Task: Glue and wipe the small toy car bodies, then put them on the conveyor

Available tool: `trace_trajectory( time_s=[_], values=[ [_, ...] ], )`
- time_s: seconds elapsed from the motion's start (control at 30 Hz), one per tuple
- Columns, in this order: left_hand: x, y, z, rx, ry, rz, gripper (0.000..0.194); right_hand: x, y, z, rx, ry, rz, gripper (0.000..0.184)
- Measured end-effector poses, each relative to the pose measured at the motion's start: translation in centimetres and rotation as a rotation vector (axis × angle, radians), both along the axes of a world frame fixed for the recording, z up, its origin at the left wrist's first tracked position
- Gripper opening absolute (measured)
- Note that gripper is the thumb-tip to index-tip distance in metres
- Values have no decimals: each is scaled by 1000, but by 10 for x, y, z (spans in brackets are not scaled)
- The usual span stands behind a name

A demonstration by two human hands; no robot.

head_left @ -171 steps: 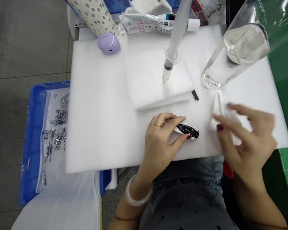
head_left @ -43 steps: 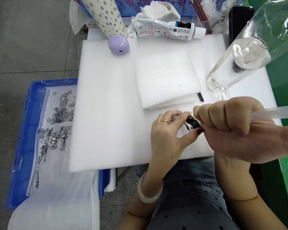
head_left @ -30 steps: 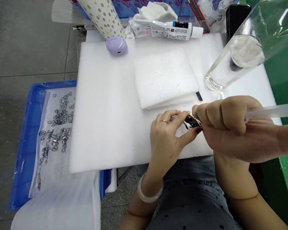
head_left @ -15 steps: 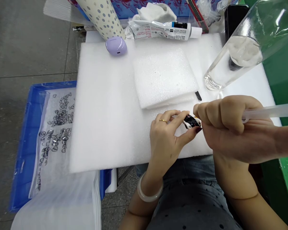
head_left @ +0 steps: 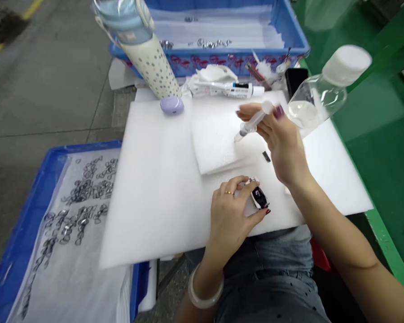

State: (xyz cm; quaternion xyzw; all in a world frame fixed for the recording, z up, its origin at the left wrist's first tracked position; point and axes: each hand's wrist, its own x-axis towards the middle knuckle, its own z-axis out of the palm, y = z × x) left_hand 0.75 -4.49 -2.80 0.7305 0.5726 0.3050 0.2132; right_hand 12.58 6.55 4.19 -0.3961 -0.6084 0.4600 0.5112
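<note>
The left hand (head_left: 230, 215) pinched a small black-and-white piece (head_left: 260, 198), lower right of the frame's centre.
Higher up, the right hand (head_left: 284, 143) curved around a syringe (head_left: 251, 126), tip at the foam pad (head_left: 212, 150); whether its fingers gripped or stood spread, I couldn't tell.

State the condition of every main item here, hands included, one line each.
Left hand: closed on the small black-and-white piece
Right hand: around the syringe, grip unclear
Syringe: tilted, tip at the foam pad
Clear bottle: capped, partly filled
Dotted flask: lid on
Tube: capped, lying down
Phone: screen dark
Left blue tray: uncovered, holding small pieces
</note>
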Motion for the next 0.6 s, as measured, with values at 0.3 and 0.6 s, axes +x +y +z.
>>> trace_trajectory(
  time_s=[0.3,0.6],
  values=[
    [-2,-3,-3,71,66,-50,48,146,-40,7,125,-276,-633,14],
    [-12,-4,12,113,42,-82,31,178,126,-32,-142,-312,-690,15]
  ],
)
